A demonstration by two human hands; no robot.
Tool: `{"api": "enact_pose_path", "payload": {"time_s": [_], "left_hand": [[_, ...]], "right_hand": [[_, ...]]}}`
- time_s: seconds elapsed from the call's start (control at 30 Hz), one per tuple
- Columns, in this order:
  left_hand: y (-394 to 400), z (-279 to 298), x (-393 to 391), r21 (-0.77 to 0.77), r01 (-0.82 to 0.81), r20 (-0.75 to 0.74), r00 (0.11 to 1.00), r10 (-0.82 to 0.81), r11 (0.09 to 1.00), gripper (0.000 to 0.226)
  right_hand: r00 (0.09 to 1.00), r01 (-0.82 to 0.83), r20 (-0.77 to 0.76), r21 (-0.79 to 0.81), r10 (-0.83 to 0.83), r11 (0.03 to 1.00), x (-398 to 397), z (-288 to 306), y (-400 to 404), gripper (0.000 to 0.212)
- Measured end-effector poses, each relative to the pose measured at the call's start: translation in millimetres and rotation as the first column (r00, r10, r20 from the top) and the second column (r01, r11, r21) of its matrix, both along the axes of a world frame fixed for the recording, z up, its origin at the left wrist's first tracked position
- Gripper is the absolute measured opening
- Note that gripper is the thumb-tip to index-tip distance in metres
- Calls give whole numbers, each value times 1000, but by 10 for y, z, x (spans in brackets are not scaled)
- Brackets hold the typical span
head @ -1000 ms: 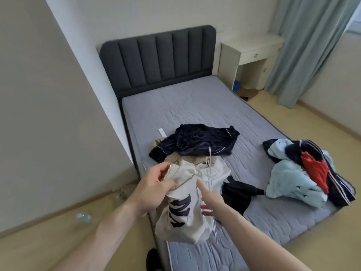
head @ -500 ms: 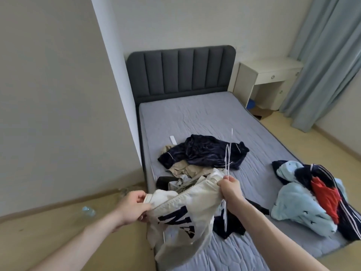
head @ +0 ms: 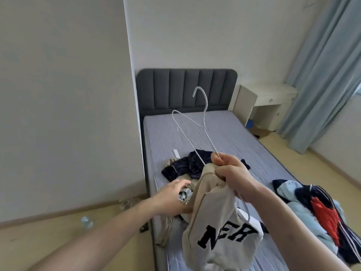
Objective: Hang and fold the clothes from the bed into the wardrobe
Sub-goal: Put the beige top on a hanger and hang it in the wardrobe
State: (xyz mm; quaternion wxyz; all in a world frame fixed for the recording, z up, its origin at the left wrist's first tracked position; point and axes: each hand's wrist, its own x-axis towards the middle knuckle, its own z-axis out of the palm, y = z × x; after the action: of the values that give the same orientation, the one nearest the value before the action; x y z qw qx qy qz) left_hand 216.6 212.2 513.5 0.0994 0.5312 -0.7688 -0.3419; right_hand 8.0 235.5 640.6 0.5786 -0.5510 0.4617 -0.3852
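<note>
My right hand (head: 231, 173) grips a white wire hanger (head: 192, 130) together with the top of a cream garment (head: 220, 222) that has dark letters on it. The hanger's hook points up in front of the headboard. The garment hangs down from my fist over the bed's near left corner. My left hand (head: 172, 194) is beside the garment at its left, fingers stretched out, holding nothing. On the grey mattress (head: 244, 145) behind lie a dark navy garment (head: 189, 163) on a beige one.
A heap of light blue, navy and red clothes (head: 316, 208) lies at the bed's right edge. A dark padded headboard (head: 185, 89) and a white desk (head: 267, 100) stand at the back, with blue curtains (head: 324, 75) at the right. A plastic bottle (head: 87, 223) lies on the floor by the left wall.
My right hand has raised the hanger and the cream garment, and the hanger has turned face-on. My left hand has let go of the garment. The view has tilted up.
</note>
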Motion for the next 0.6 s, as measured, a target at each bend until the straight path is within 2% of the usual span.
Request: {"api": "enact_pose_path", "payload": {"time_s": [0.07, 0.17, 0.23, 0.43, 0.53, 0.6], "left_hand": [[81, -13, 55, 18, 32, -4, 999, -32, 999, 77], [277, -128, 266, 57, 90, 19, 996, -91, 994, 32], [397, -263, 477, 68, 65, -16, 998, -64, 996, 23], [477, -463, 1216, 34, -271, -173, 946, 273, 962, 29], [476, -387, 1649, -34, -297, -165, 943, 287, 954, 41], [559, -283, 1971, -71, -265, -155, 955, 251, 962, 61]], "right_hand": [[1000, -21, -10, -34, 21, 999, 118, 162, 70, 32], [999, -38, 23, -57, 39, 998, 231, 291, 188, 32], [998, -42, 32, -75, 45, 996, 290, 325, 265, 32], [998, -22, -64, -98, 16, 995, 408, 200, 412, 31], [994, 16, -102, -105, -27, 994, 417, 80, 457, 34], [988, 64, -131, -116, -79, 991, 437, 5, 473, 41]]}}
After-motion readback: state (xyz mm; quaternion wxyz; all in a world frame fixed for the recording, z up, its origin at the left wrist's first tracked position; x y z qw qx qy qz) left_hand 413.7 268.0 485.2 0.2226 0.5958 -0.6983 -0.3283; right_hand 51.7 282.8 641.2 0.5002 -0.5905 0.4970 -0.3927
